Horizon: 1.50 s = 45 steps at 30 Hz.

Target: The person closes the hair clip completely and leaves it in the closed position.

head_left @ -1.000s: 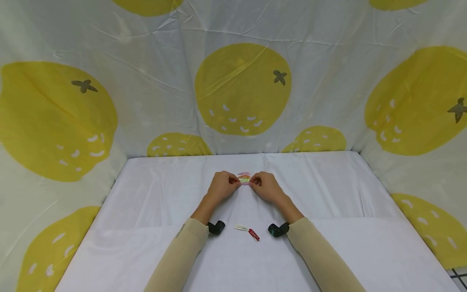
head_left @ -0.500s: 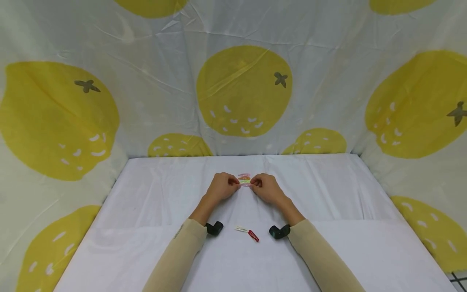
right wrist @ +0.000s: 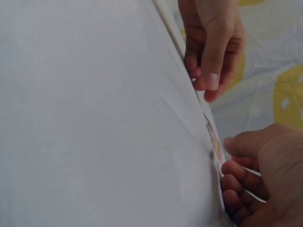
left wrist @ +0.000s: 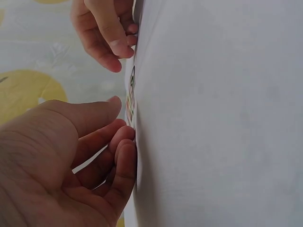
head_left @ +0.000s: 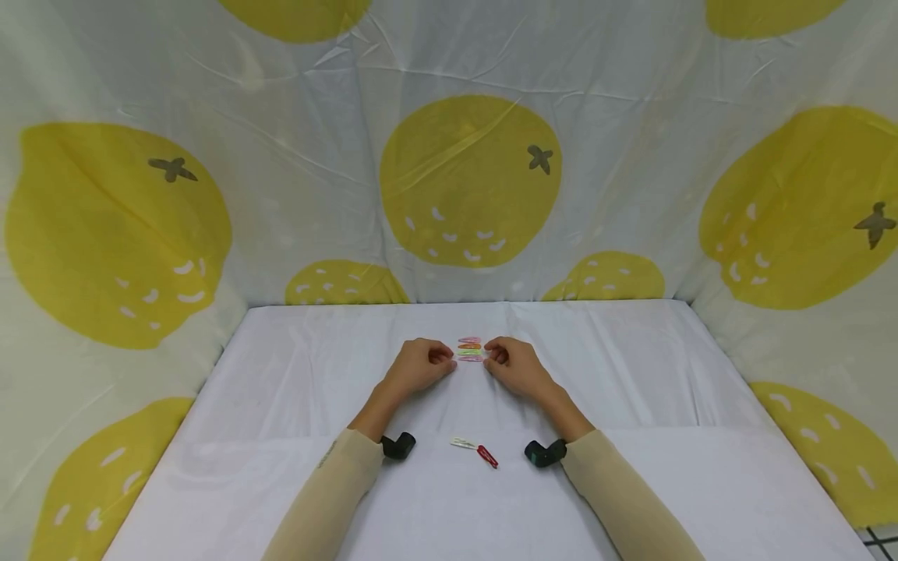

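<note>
Snap hair clips lie stacked in a short column near the table's far side in the head view: a pink clip (head_left: 469, 340) at the back, an orange clip (head_left: 469, 346), a yellow-green clip (head_left: 469, 352), and a lilac-pink clip (head_left: 470, 359) in front. My left hand (head_left: 422, 365) rests just left of the column, thumb and fingers apart and loosely bent. To the right, my right hand (head_left: 517, 366) lies close to the clips' ends, also holding nothing. Both wrist views show a gap between thumb and fingers; the clips there are seen edge-on and blurred.
Closer to me, a pale whitish-green hair clip (head_left: 462, 442) and a red hair clip (head_left: 487, 456) lie end to end on the white-clothed table (head_left: 231, 483). A lemon-print curtain (head_left: 302, 195) stands behind and at both sides.
Both hands have let go of the lilac-pink clip and moved slightly outward, the left more. That clip now lies in front of the yellow-green one. The view has tilted a little.
</note>
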Motion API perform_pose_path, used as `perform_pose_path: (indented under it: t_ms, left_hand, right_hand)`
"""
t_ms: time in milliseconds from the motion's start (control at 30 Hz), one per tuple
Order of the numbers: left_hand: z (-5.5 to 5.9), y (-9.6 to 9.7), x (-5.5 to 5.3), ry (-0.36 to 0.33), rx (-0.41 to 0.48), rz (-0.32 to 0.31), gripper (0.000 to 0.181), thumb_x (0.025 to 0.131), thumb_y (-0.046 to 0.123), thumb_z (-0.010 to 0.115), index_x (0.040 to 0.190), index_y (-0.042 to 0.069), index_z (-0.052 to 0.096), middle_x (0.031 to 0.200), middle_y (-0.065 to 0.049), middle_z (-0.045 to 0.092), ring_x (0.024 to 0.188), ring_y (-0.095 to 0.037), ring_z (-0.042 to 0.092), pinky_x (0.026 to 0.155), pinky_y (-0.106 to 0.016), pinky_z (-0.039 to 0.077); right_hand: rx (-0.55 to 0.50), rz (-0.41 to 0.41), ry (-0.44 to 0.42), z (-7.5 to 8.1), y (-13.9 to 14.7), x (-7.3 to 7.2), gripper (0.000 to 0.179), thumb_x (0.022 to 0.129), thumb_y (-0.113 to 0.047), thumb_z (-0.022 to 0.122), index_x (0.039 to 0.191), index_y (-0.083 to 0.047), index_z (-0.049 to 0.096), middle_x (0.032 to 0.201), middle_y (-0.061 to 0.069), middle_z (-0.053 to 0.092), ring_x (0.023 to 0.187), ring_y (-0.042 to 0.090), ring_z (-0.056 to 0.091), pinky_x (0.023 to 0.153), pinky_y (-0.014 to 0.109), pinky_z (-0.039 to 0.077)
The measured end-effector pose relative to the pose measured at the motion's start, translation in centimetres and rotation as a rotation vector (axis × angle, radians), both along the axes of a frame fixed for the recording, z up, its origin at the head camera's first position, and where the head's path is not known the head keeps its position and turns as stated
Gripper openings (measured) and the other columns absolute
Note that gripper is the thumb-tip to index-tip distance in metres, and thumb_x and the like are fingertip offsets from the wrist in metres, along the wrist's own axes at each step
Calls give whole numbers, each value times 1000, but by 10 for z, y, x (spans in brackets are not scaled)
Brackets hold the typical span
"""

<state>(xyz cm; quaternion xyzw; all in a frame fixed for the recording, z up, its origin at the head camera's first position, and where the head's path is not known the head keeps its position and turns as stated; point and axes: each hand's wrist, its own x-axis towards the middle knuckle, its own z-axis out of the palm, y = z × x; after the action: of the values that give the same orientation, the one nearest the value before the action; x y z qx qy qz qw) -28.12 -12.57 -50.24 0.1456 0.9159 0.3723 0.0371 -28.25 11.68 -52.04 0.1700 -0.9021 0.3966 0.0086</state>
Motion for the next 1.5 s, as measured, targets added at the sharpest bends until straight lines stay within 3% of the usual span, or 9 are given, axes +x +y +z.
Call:
perform_pose_path:
  t_ms: [767,967,1233,1500]
  left_hand:
    - [3,-29,32,49,47,-71,24,94,26,76,115,12,76,94,4,71,86,-10,62,82,-29,54]
    - [6,-31,41,68,67,-62,26,94,27,77,116,13,76,101,6,72,90,-10,63,83,-30,55]
    - [8,-30,52,66,54,-85,23,93,25,78,113,14,77,97,10,72,89,-9,62,82,-27,54]
    - [9,-26,64,73,24,-126,21,94,26,77,112,16,77,97,12,71,90,-7,62,82,-27,54]
  right_hand:
    - [0,95,58,6,13,28,23,97,-17,71,118,-8,71,102,-3,69,93,11,61,87,31,53]
    - [-14,120,80,9,14,40,24,98,-17,71,119,-7,72,106,-3,71,95,11,63,89,31,54]
    - [-19,158,86,13,15,58,22,98,-16,70,119,-7,71,112,4,73,97,11,63,90,31,55]
    - [-3,168,107,14,19,71,22,97,-18,72,118,-10,72,110,-2,72,97,9,63,90,32,56]
